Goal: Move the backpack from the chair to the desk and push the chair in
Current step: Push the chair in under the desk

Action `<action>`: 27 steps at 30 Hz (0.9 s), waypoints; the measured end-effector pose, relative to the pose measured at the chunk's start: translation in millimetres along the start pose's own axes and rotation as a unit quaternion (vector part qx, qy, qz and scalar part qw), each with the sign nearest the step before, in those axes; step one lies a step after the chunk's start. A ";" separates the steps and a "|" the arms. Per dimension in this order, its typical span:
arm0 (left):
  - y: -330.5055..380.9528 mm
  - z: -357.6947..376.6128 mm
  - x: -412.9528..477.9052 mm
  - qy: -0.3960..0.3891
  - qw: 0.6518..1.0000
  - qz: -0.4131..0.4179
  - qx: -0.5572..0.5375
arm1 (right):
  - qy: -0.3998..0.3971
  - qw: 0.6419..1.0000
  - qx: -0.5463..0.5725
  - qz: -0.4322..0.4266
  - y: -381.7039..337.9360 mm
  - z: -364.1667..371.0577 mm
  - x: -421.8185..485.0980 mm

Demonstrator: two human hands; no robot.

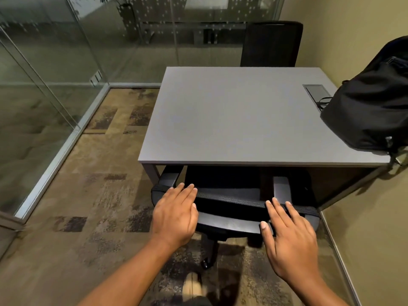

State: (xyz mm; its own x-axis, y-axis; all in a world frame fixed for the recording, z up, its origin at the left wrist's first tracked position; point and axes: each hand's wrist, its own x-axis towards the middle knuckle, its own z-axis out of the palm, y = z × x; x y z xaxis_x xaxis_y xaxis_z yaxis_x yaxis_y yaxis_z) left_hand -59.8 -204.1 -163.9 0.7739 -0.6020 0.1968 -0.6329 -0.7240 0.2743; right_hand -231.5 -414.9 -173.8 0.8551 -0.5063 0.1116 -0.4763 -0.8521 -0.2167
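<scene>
A black backpack [371, 102] stands upright on the right end of the grey desk [231, 115], against the wall. The black office chair [234, 202] is tucked under the desk's near edge, its seat and armrests partly beneath the top. My left hand [174, 213] lies flat on the top edge of the chair's backrest at its left end, fingers extended. My right hand [289, 235] lies flat on the same edge at its right end. Neither hand grips anything.
A second black chair [271, 44] stands at the far side of the desk. Glass walls [55, 62] enclose the room on the left and back; a beige wall [364, 217] runs along the right. A cable hatch [315, 90] is set in the desk near the backpack. Patterned carpet covers the floor.
</scene>
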 end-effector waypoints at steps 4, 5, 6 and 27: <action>2.5 3.5 21.7 -0.023 1.000 0.008 0.005 | -0.001 1.000 -0.003 0.013 4.5 -1.0 19.3; 2.9 5.3 26.5 -0.029 1.000 0.011 0.004 | -0.003 1.000 -0.004 0.015 6.0 -1.5 24.0; 3.4 7.7 31.2 -0.033 0.999 0.015 0.003 | -0.004 1.000 -0.007 0.015 8.0 -2.0 28.7; 46.5 49.0 119.4 -0.039 0.999 -0.011 0.028 | 0.010 0.999 -0.032 -0.023 73.7 -3.9 135.7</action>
State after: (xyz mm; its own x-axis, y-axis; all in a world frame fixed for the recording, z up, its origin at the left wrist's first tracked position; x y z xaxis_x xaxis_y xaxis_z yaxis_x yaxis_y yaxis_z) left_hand 2.1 -326.1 -173.8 0.7845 -0.6089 0.1169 -0.6182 -0.7535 0.2238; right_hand -151.3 -546.8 -170.9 0.8729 -0.4677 0.1388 -0.4485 -0.8813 -0.1487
